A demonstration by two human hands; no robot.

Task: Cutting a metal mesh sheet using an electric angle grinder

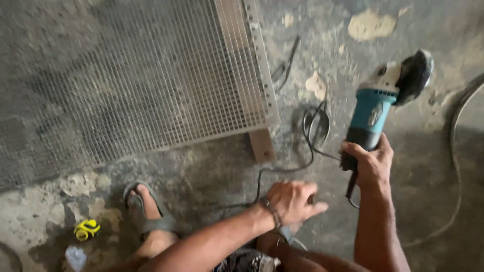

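While the person crouches on the floor (403, 211), the right hand (370, 163) has its grip wrapped tight around the back end of one blue grinder (375, 108). Its round disc (416, 75) points up and away from the grip, likely to keep it off skin. The left hand (292, 201) hovers beside that grip, fingers loosely spread, holding nothing. One black cord (307, 146) trails toward one wire mesh panel (136, 80). One foot in a sandal (146, 206) shows, with one small yellow thing (86, 229) nearby.

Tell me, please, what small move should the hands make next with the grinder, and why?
Probably bring the left hand up to steady the grinder: only the right hand grips it, lifted off the floor, away from the mesh panel.
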